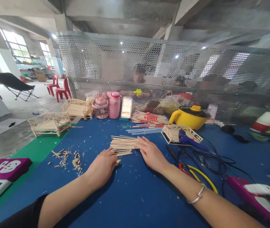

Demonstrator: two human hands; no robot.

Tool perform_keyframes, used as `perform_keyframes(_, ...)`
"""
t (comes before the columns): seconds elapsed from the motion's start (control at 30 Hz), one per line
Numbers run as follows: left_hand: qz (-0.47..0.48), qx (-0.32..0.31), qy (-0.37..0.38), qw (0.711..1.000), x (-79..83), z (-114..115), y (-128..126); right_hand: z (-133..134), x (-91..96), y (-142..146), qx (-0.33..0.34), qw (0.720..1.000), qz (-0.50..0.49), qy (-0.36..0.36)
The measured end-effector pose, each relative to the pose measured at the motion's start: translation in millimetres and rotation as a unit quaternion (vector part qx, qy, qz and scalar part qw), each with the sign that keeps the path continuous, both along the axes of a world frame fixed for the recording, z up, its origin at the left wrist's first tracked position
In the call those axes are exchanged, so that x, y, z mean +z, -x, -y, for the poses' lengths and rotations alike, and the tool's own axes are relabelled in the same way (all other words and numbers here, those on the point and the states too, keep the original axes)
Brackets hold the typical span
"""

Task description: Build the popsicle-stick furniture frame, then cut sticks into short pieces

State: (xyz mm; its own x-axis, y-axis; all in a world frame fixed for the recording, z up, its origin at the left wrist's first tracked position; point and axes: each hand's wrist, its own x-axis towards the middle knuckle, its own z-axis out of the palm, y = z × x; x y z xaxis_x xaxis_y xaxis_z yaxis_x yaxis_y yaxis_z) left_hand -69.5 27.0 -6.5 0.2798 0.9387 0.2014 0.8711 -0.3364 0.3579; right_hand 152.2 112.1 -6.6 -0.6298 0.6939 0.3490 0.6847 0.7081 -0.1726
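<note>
A loose row of thin wooden sticks (123, 143) lies on the blue tabletop, pointing sideways between my two hands. My left hand (105, 163) is closed at the near left ends, fingers curled against them and the thumb pointing right. At the opposite side, my right hand (150, 153) has its fingers over the right ends, so the sticks are held from both sides. The stick tips under the fingers are hidden. Small cut stick pieces (65, 156) lie in piles left of my left hand.
Stick-built models (50, 122) stand at the back left. A blue glue gun (192, 141) rests on another model (170, 134) at right, near pliers (181, 164) and black cables (211, 158). Behind are a pink bottle (114, 106), a yellow pot (189, 118) and a perforated metal screen (116, 63), with people beyond.
</note>
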Motion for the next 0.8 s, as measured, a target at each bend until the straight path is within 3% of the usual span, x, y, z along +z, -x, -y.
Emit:
perform_keyframes(0.17, -0.029, 0.033, 0.037, 0.998, -17.5, 0.8, -20.2, -29.6, -11.7, -0.7, -0.043, 0.996, 0.056, 0.058)
perform_keyframes(0.3, -0.017, 0.026, 0.044, 0.999, -20.2, -2.2, -19.9, -44.9, -16.0, 10.3, -0.081, 0.994, 0.058, 0.046)
perform_keyframes(0.43, 0.054, 0.021, 0.057, 0.997, 4.6, -5.3, -5.6, -56.6, -14.4, 16.5, -0.09, 0.992, 0.07, 0.053)
perform_keyframes(0.5, 0.137, 0.075, 0.048, 0.987, 26.2, 1.7, 11.2, -55.7, -11.5, 18.5, -0.102, 0.991, 0.065, 0.055)
perform_keyframes(0.57, 0.249, 0.152, 0.092, 0.952, 43.0, 19.1, 30.0, -49.6, -6.3, 19.9, -0.118, 0.991, 0.044, 0.045)
perform_keyframes(0.63, 0.345, 0.116, 0.266, 0.892, 46.9, 43.9, 44.8, -40.1, 0.5, 21.3, -0.103, 0.994, 0.013, 0.036)
perform_keyframes(0.7, 0.376, 0.041, 0.479, 0.792, 37.4, 66.5, 53.5, -29.2, 6.7, 23.8, -0.04, 0.998, -0.006, 0.051)
perform_keyframes(0.73, 0.371, 0.03, 0.527, 0.764, 29.9, 73.7, 56.5, -23.9, 8.7, 25.7, 0.0, 0.998, -0.007, 0.067)
perform_keyframes(0.8, 0.397, 0.065, 0.545, 0.736, 15.8, 76.4, 62.6, -14.8, 10.1, 31.1, 0.069, 0.993, 0.009, 0.095)
